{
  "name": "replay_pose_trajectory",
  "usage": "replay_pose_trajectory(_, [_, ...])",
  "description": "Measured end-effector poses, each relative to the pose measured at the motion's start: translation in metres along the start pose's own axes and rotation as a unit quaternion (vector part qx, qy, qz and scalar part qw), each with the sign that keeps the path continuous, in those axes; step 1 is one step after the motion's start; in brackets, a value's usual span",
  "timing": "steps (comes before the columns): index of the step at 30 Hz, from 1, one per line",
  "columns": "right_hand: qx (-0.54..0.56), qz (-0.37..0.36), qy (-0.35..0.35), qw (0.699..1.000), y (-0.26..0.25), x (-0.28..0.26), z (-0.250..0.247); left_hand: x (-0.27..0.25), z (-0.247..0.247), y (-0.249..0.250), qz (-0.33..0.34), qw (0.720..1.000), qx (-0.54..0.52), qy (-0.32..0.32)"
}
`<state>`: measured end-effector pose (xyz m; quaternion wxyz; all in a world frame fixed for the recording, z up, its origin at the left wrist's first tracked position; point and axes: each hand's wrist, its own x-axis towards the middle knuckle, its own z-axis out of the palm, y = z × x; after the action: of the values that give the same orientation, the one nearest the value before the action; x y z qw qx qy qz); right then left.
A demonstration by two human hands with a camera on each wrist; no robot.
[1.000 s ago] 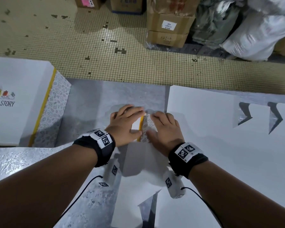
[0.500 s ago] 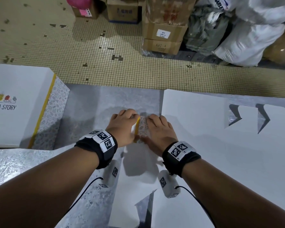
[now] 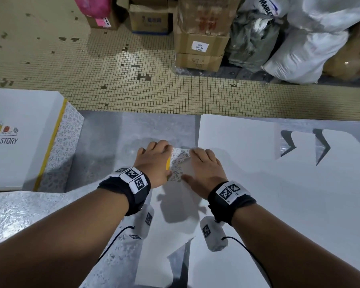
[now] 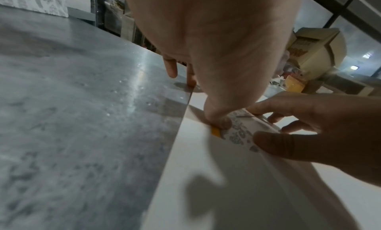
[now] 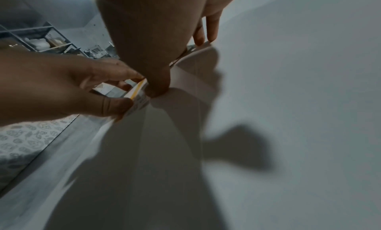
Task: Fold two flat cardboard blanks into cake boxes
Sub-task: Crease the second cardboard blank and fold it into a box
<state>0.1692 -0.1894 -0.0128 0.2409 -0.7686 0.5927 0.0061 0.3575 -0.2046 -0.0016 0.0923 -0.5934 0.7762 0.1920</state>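
Observation:
A big white cardboard blank (image 3: pixel 247 183) lies flat on the grey metal table (image 3: pixel 133 129). At its left edge a small flap (image 3: pixel 179 163), patterned with a yellow stripe, is turned up between my two hands. My left hand (image 3: pixel 154 161) holds the flap's yellow side, and in the left wrist view its thumb presses on the flap (image 4: pixel 239 132). My right hand (image 3: pixel 204 169) grips the other side, thumb spread near the flap's lower end. In the right wrist view the flap (image 5: pixel 138 99) is pinched between both thumbs. A folded cake box (image 3: pixel 19 142) stands at the left.
The table's far edge runs just beyond the hands, with tiled floor (image 3: pixel 92 69) behind it. Brown cartons (image 3: pixel 200 44) and white sacks (image 3: pixel 310 48) are stacked on the floor. The blank has cut-out notches (image 3: pixel 287 144) at the right and one near my wrists.
Both hands stay on the flap and have drawn slightly apart. More of the flap's patterned face shows between them now.

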Motion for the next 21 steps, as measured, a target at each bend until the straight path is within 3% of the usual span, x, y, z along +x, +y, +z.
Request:
replay_pose_trajectory(7, [0.040,0.021,0.033,0.998,0.012,-0.012,0.009,-0.002,-0.002,-0.008,0.003,0.994,-0.105,-0.007])
replay_pose_trajectory(11, [0.028,0.015,0.019,0.999,0.014,-0.009,0.001,-0.011,0.001,-0.016,-0.002,0.971,-0.239,0.000])
replay_pose_trajectory(15, [0.097,0.008,-0.013,0.995,0.022,-0.016,-0.003,-0.018,0.002,-0.025,0.015,0.967,-0.252,-0.032])
replay_pose_trajectory(17, [0.146,0.021,-0.016,0.989,0.027,-0.027,-0.004,-0.021,0.005,-0.023,-0.008,0.961,-0.277,-0.007])
replay_pose_trajectory(21, [0.165,0.078,0.008,0.983,0.046,-0.067,-0.003,-0.034,0.008,-0.013,-0.101,0.918,-0.368,0.106])
